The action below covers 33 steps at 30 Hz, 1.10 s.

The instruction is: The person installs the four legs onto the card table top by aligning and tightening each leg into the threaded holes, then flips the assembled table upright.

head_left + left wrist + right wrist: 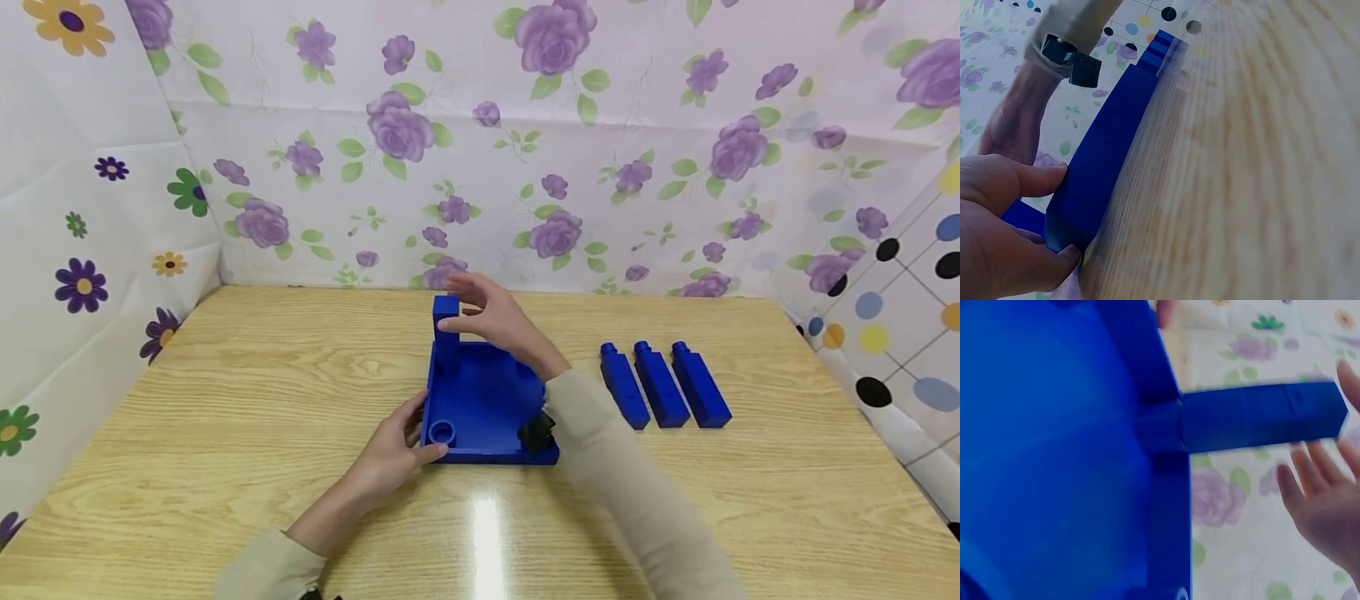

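Note:
A blue square tray-like panel point(487, 408) with a raised rim lies on the table. A round socket point(442, 432) shows in its near left corner. At the far left corner a blue square post point(447, 321) stands upright. My left hand point(390, 454) grips the near left corner, its thumb over the front rim and fingers along the left side. My right hand point(491, 312) is around the post's top with fingers spread; in the right wrist view the fingers point(1313, 469) stand slightly apart from the post. The panel's near right corner is partly hidden by the black wrist camera.
Three blue posts point(662, 387) with narrow round ends lie side by side on the wooden table point(247, 400), right of the panel. A flowered cloth point(480, 167) hangs behind the table's far edge.

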Available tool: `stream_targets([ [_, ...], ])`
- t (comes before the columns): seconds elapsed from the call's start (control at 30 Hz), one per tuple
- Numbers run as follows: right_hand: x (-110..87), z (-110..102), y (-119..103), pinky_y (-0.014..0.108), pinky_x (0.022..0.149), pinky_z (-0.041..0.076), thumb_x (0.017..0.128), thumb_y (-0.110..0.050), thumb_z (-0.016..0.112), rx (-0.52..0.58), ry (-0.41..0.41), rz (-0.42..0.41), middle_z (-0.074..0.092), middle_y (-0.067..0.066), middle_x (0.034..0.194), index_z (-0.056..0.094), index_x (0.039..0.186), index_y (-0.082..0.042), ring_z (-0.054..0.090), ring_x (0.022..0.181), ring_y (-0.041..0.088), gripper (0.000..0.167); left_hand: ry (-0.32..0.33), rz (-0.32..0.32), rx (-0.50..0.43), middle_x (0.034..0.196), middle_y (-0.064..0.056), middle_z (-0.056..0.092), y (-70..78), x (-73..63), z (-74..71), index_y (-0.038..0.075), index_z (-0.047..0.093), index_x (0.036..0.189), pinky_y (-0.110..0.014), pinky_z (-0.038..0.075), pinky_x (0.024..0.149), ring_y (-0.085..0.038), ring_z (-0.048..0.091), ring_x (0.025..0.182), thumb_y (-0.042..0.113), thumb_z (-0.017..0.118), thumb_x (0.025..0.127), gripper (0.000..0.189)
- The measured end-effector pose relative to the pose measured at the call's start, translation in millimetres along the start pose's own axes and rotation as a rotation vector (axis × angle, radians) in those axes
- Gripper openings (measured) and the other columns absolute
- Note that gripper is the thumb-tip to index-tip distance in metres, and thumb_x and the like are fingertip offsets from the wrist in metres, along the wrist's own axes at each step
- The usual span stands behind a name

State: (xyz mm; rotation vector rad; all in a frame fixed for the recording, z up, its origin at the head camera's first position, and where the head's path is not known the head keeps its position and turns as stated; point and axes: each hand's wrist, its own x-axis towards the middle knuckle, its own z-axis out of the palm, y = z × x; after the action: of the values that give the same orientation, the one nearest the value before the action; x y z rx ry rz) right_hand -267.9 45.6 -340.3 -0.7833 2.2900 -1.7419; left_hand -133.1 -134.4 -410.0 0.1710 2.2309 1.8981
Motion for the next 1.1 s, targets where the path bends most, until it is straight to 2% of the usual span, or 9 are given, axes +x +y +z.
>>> stream_targets([
  [0.13,4.8,-11.9,1.0,0.037,0.107,0.040,0.088,-0.011,0.071,0.058,-0.137,0.025,0.047,0.006,0.144,0.043,0.145,-0.009,0.041,0.134,0.022,0.064,0.002,-0.004,0.006,0.148,-0.029,0.032,0.6,-0.3,-0.9,-0.007,0.021,0.150,-0.043,0.037,0.106,-0.041,0.031,0.136,-0.013,0.064,0.086,0.077],
  [0.4,14.3,-14.8,2.4,0.037,0.103,0.045,0.087,-0.003,0.070,0.089,-0.235,0.042,0.050,0.008,0.142,0.048,0.143,-0.007,0.046,0.129,0.021,0.059,0.004,-0.008,0.005,0.147,-0.029,0.033,0.3,-0.2,-2.1,-0.007,0.022,0.150,-0.043,0.037,0.106,-0.041,0.032,0.136,-0.012,0.064,0.086,0.077],
  [0.7,16.0,-16.7,3.7,0.036,0.095,0.050,0.088,-0.002,0.069,0.072,-0.235,0.081,0.060,0.010,0.130,0.055,0.138,-0.007,0.058,0.116,0.022,0.052,0.007,0.001,-0.015,0.144,-0.028,0.038,-1.6,0.6,-0.8,-0.007,0.023,0.149,-0.043,0.040,0.105,-0.042,0.035,0.134,-0.013,0.065,0.085,0.078],
  [0.9,14.5,-15.2,2.2,0.035,0.094,0.052,0.088,-0.006,0.070,-0.003,-0.197,0.090,0.063,0.009,0.125,0.056,0.137,-0.008,0.060,0.113,0.021,0.050,0.006,-0.011,-0.010,0.146,-0.028,0.035,-0.7,0.9,-0.5,-0.007,0.022,0.150,-0.043,0.039,0.105,-0.041,0.033,0.135,-0.012,0.065,0.085,0.078],
  [1.1,11.9,-10.7,4.4,0.035,0.095,0.050,0.087,-0.015,0.074,-0.074,-0.151,0.073,0.061,0.006,0.126,0.054,0.138,-0.010,0.058,0.115,0.020,0.054,0.003,-0.017,-0.002,0.147,-0.029,0.033,-0.2,0.4,-0.7,-0.007,0.022,0.150,-0.043,0.038,0.105,-0.041,0.031,0.136,-0.012,0.065,0.086,0.077],
])
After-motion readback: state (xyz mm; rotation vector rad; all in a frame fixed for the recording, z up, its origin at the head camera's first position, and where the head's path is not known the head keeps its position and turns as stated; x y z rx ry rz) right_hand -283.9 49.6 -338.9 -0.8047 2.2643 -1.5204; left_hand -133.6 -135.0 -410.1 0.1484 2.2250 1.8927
